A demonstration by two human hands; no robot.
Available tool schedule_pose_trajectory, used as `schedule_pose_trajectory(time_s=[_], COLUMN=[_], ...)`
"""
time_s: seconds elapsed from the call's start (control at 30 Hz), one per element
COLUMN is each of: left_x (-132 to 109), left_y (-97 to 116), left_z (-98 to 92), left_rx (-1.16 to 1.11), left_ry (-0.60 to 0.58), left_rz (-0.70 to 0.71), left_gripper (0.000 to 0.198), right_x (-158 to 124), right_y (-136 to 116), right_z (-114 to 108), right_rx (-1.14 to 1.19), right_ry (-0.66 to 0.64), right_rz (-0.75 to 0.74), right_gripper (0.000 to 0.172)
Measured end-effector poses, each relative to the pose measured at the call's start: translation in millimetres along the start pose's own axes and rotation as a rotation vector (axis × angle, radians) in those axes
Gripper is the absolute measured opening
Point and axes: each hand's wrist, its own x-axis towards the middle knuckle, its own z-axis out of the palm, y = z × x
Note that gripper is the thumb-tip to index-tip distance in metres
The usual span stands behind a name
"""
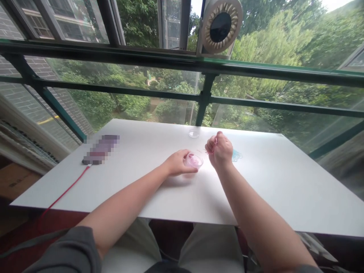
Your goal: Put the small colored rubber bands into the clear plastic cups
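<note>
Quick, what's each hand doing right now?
Left hand: curled around the small clear plastic dish of pink beads on the white table.
Right hand: closed, pinching something small and pinkish.

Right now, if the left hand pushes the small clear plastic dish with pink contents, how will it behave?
The small clear plastic dish with pink contents looks thin and shallow, so probably light. On the smooth white table it would likely slide, not tip. The left hand already steadies its side; a hard push might spill the contents.

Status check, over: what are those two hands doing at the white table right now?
Left hand holds small clear dish of pink bits. Right hand fisted just above, pinching something small and pink. Blue item behind right hand; second clear dish farther back.
</note>
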Motion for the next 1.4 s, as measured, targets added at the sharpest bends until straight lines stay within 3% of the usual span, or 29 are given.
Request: schedule_pose_trajectory(time_s=[0.1, 0.27, 0.43, 0.7, 1.03, 1.27, 1.4], left_x=[-0.4, -7.0, -10.2, -10.9, -11.6, -12.9, -13.9], left_y=[4.9, 5.1, 5.1, 7.9, 10.0, 13.1, 14.2], left_z=[4.9, 11.3, 15.6, 14.0, 12.2, 12.8, 13.0], left_rx=[0.011, 0.048, 0.063, 0.042, 0.064, 0.081, 0.076], left_ry=[-0.002, 0.059, 0.113, 0.102, 0.091, 0.114, 0.111], left_rz=[0.011, 0.025, 0.049, 0.026, 0.014, 0.016, 0.028], left_gripper=[0.054, 0.054, 0.054, 0.053, 0.045, 0.044, 0.042], right_x=[-15.4, -30.8, -32.8, -34.3, -38.5, -39.9, -40.4], right_y=[-7.7, 5.6, 17.9, 19.0, 18.0, 17.8, 15.9], right_z=[20.3, 30.1, 25.7, 14.1, 10.1, 10.3, 7.9], right_rx=[0.099, 0.077, -0.084, -0.524, -0.725, -0.849, -0.965], right_ry=[-0.064, -0.024, -0.017, -0.087, -0.197, -0.327, -0.391], right_rz=[0.068, 0.118, 0.090, -0.043, -0.098, -0.283, -0.295], right_gripper=[0.048, 0.044, 0.038, 0.036, 0.032, 0.026, 0.020])
